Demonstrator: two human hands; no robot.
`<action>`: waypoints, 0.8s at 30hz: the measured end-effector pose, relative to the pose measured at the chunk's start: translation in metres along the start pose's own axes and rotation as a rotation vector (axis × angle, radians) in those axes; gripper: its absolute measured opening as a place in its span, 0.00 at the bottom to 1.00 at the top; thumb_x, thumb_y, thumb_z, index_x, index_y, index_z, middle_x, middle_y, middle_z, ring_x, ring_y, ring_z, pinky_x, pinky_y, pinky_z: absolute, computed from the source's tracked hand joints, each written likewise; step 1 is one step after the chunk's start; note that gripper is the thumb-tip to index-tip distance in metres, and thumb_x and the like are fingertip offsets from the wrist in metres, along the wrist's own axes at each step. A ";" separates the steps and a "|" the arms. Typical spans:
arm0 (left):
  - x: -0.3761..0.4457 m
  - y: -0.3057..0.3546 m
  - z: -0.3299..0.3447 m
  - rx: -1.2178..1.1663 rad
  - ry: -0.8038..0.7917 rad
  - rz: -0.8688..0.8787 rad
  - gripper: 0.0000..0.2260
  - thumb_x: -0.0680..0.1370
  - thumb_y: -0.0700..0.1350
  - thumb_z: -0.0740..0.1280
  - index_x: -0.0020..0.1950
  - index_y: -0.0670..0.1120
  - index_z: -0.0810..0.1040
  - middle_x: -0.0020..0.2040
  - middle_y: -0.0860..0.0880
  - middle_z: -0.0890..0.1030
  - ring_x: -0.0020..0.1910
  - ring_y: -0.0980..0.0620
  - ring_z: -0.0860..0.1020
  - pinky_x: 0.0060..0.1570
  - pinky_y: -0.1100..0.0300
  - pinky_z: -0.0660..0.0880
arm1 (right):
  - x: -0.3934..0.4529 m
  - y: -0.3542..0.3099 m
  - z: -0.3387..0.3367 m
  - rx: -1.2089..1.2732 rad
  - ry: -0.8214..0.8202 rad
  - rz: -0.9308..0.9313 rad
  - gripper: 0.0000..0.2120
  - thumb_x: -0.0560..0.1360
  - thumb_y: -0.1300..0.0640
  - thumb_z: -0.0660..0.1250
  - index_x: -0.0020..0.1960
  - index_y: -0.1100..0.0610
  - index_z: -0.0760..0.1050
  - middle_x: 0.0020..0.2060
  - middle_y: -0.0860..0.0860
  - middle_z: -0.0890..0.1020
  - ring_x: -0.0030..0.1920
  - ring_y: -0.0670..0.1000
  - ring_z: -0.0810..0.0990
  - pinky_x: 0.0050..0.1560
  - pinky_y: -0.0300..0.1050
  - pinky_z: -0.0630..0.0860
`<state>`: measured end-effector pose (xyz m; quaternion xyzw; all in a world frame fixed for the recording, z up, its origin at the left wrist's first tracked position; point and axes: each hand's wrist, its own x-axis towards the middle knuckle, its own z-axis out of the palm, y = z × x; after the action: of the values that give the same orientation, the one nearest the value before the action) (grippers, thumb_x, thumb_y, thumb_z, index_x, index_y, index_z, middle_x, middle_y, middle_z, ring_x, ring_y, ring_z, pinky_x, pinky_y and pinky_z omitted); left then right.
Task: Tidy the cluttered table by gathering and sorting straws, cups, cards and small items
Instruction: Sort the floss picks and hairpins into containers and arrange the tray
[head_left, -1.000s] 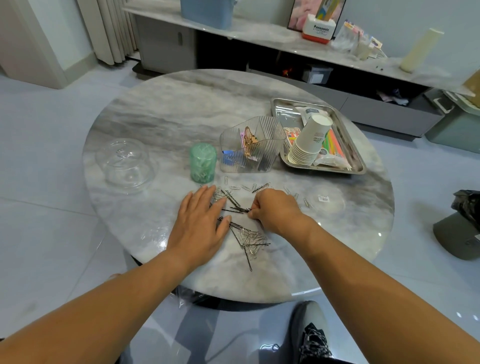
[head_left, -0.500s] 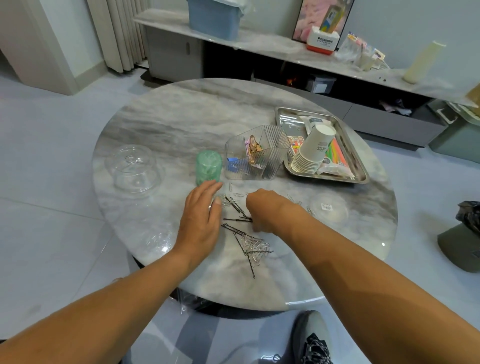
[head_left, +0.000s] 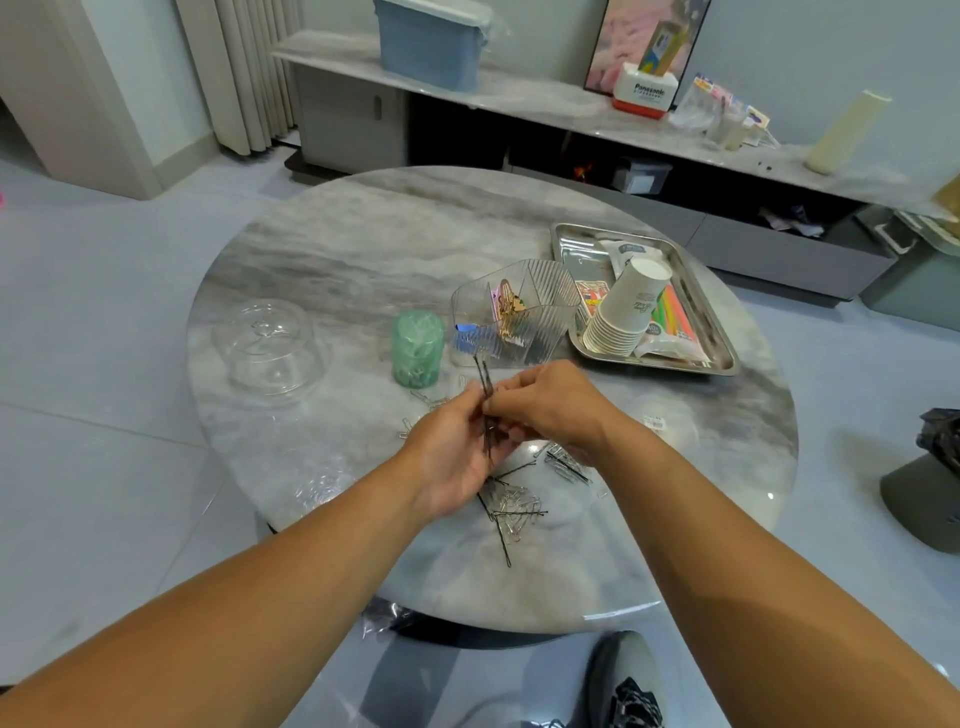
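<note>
Dark hairpins (head_left: 487, 410) stand bunched above the table (head_left: 332, 249), pinched by both the left hand (head_left: 457, 457) and right hand (head_left: 550, 405), near a clear organizer (head_left: 540, 312); squaring the tips before dropping them in looks wise. More pins and paper clips (head_left: 511, 512) lie below. How many pins are held, and the fingertips' exact grip, cannot be made out

— Where is there room on the table (head_left: 337, 249)?
— The upper-left marble, behind the clear dome (head_left: 267, 345).
— And what blocks the right?
— The green jar (head_left: 417, 349), the ribbed organiser (head_left: 540, 312) and the steel tray (head_left: 719, 358), side by side.
</note>
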<state>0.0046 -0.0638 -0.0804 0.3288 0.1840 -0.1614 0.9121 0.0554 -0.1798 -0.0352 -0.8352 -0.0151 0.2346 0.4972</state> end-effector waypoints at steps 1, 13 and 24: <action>0.000 0.001 0.001 -0.038 -0.026 -0.012 0.22 0.88 0.50 0.50 0.69 0.39 0.76 0.44 0.46 0.84 0.38 0.54 0.76 0.48 0.62 0.75 | -0.001 -0.003 0.004 0.022 -0.005 0.001 0.02 0.72 0.66 0.75 0.44 0.64 0.84 0.33 0.58 0.84 0.32 0.52 0.81 0.40 0.46 0.82; 0.001 0.029 -0.039 -0.161 0.165 0.032 0.12 0.85 0.44 0.59 0.62 0.41 0.79 0.38 0.46 0.81 0.33 0.53 0.80 0.31 0.63 0.80 | -0.004 0.020 -0.022 -0.924 -0.166 -0.073 0.08 0.69 0.58 0.80 0.41 0.48 0.82 0.36 0.41 0.82 0.41 0.46 0.83 0.45 0.42 0.80; 0.000 0.037 -0.062 -0.138 0.169 0.068 0.19 0.85 0.55 0.59 0.55 0.41 0.81 0.39 0.45 0.83 0.36 0.51 0.83 0.36 0.61 0.82 | 0.010 0.043 -0.012 -0.918 -0.035 -0.180 0.05 0.78 0.57 0.68 0.44 0.51 0.79 0.42 0.46 0.82 0.44 0.51 0.79 0.43 0.44 0.71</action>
<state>0.0060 0.0042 -0.1053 0.2835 0.2598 -0.0891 0.9188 0.0599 -0.2090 -0.0699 -0.9600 -0.1981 0.1739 0.0942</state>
